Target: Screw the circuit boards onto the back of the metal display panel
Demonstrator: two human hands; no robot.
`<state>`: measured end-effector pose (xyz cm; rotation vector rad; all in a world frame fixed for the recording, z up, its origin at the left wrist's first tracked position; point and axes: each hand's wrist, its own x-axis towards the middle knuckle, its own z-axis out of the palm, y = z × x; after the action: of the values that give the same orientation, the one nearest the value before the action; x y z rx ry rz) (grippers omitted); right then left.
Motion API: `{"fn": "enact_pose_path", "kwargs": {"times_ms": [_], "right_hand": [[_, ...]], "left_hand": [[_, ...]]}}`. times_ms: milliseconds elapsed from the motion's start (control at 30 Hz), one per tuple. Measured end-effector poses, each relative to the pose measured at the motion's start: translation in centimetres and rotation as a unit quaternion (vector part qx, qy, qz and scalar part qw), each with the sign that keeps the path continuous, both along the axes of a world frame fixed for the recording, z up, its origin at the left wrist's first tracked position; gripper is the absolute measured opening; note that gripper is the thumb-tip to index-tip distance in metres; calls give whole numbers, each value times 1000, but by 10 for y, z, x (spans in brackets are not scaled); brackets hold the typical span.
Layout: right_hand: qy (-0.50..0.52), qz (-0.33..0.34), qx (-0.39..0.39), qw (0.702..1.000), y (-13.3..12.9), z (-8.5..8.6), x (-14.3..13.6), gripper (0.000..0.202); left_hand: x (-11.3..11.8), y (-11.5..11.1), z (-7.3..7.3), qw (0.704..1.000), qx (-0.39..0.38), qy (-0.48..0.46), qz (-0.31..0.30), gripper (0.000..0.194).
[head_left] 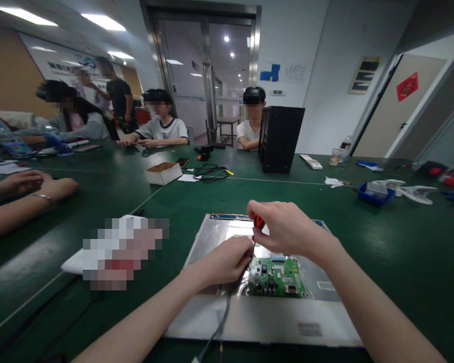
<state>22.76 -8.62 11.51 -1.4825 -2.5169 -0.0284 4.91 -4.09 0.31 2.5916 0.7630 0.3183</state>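
Note:
A flat metal panel (287, 322) lies on the green table in front of me, with a green circuit board (276, 277) on it. My right hand (283, 227) is closed around a red and black screwdriver (259, 222), held upright with its shaft pointing down near the board's upper left corner. My left hand (227, 259) rests at the board's left edge, fingers pressed together beside the screwdriver's tip; what they pinch, if anything, is hidden. A dark cable (225, 315) runs from under my left hand toward the panel's front edge.
A blurred white item (73, 262) lies left of the panel. Farther back are a small open box (163, 174), coiled black cable (212, 173), a black computer case (282, 138) and a blue tray (374, 195). Another person's hands (38, 186) rest at the left.

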Motion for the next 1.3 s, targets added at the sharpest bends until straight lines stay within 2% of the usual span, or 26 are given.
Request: {"fn": "enact_pose_path", "kwargs": {"times_ms": [233, 367, 567, 833, 933, 1133, 1200, 1300], "right_hand": [[-58, -69, 27, 996, 6, -2, 0, 21], [-43, -58, 23, 997, 5, -1, 0, 6], [-5, -19, 11, 1000, 3, -3, 2, 16], [-78, -58, 46, 994, 7, -3, 1, 16], [-58, -41, 39, 997, 6, -4, 0, 10], [-7, 7, 13, 1000, 2, -2, 1, 18], [-20, -3, 24, 1000, 3, -2, 2, 14], [-48, -29, 42, 998, 5, -3, 1, 18]], "left_hand": [[-1, 0, 0, 1000, 19, 8, 5, 7], [-2, 1, -2, 1000, 19, 10, 1, 7], [-2, 1, -2, 1000, 14, -7, 2, 6], [-1, -1, 1, 1000, 25, 5, 5, 7], [-1, 0, -1, 999, 31, 5, 7, 6], [-1, -1, -2, 1000, 22, -9, 8, 5], [-1, -2, 0, 1000, 22, -6, 15, 6], [-1, -3, 2, 999, 26, 0, 22, 7]]}}
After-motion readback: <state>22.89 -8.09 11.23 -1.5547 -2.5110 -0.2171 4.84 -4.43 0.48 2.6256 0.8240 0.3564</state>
